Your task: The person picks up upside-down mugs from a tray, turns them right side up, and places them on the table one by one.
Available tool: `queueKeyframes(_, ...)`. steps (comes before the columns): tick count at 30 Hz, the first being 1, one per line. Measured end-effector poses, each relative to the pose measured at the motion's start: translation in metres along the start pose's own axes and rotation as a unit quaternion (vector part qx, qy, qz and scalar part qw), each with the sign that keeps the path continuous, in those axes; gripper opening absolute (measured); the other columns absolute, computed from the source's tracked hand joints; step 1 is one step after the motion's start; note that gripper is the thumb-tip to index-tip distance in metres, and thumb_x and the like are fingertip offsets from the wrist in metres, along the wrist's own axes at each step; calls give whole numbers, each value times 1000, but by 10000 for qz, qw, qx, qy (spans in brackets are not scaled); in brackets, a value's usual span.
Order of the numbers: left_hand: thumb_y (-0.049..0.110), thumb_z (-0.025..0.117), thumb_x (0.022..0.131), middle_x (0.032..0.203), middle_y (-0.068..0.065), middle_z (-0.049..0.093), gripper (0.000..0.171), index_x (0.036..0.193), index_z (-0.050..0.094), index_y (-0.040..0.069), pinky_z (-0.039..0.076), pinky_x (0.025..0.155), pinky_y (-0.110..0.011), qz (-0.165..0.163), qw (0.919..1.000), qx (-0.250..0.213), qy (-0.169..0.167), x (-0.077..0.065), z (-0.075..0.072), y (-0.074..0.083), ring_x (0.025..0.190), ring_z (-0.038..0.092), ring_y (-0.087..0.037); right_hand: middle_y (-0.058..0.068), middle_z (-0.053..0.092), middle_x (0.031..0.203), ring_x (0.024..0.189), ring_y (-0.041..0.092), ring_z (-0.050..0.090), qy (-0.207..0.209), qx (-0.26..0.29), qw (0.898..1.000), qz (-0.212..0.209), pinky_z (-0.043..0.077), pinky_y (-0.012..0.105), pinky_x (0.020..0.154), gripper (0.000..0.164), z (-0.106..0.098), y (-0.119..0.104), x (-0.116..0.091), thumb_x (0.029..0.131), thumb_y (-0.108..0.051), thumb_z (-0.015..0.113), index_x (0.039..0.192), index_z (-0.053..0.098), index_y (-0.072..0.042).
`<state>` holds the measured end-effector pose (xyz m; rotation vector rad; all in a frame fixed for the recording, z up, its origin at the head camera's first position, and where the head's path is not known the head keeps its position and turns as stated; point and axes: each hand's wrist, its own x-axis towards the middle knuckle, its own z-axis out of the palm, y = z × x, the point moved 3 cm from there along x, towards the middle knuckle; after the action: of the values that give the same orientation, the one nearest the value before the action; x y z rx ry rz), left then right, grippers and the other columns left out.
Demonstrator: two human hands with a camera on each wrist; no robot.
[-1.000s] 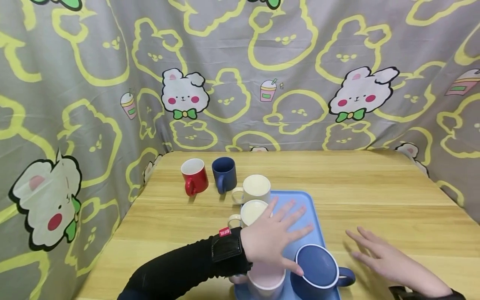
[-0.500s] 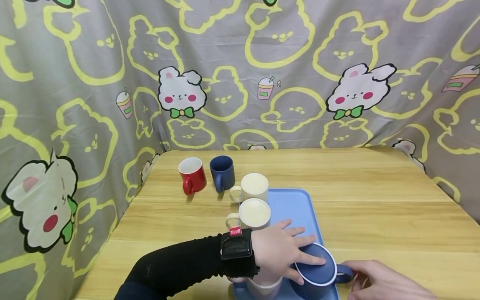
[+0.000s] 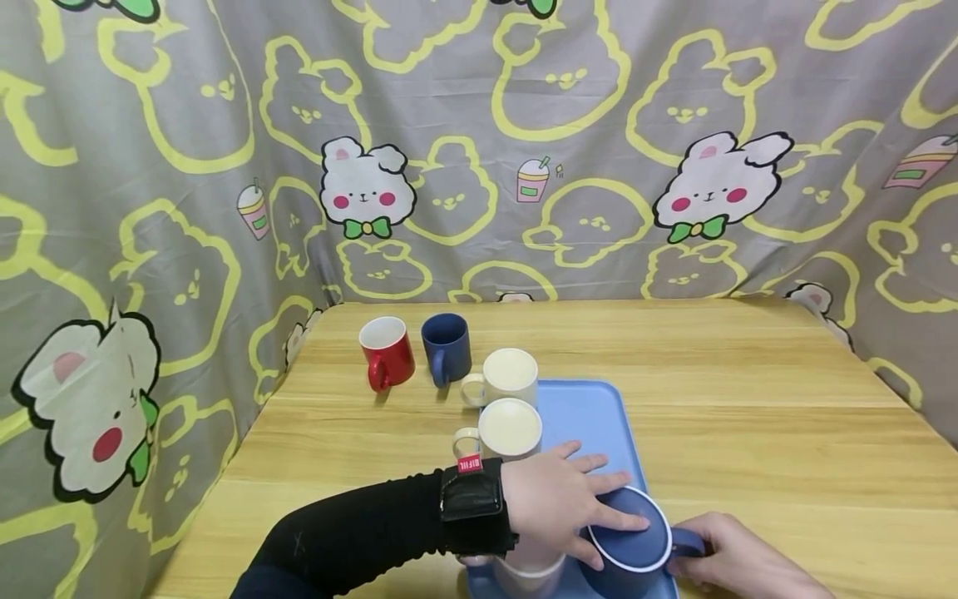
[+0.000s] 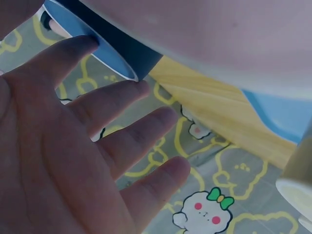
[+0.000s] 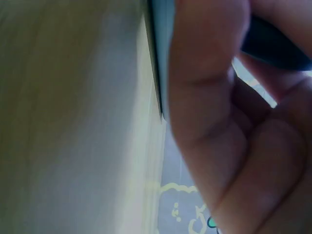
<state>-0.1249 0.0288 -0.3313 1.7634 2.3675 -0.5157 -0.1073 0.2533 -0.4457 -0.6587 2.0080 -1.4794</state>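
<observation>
In the head view, a large dark blue mug with a white-edged, flat-looking round top stands on the near right part of a light blue tray. My left hand lies across that top, fingers straight and spread; the left wrist view shows a fingertip touching the blue disc. From the right, my right hand grips the mug's handle, its fingers curled in the right wrist view. Beside the blue mug is a pale pink mug, partly hidden under my left wrist.
Two cream mugs stand in line along the tray's left side, handles pointing left. Farther back on the wooden table are a red mug and a smaller blue mug. A patterned grey curtain hangs behind.
My left hand has moved right and down from over the tray onto the blue mug's top. My right hand has come in from the right and taken hold of its handle.
</observation>
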Motion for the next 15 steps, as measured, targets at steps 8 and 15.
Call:
queueKeyframes(8,56,50,95,153,4,36,58,149,37,38,24,113,-37,46,9990,-436,55,-12,-3,-10,142,27,-16,-4,55,70,62,7,53,118,755,9968,254,35,25,48,18,-3,-2,-3,93,0,52,93,67,9)
queueKeyframes(15,53,49,97,153,3,36,55,148,41,35,23,114,-39,31,9961,-877,8,-18,-4,-19,142,28,-17,-6,64,74,63,4,59,889,406,9927,-709,53,26,54,15,-7,-5,0,94,11,48,87,60,17)
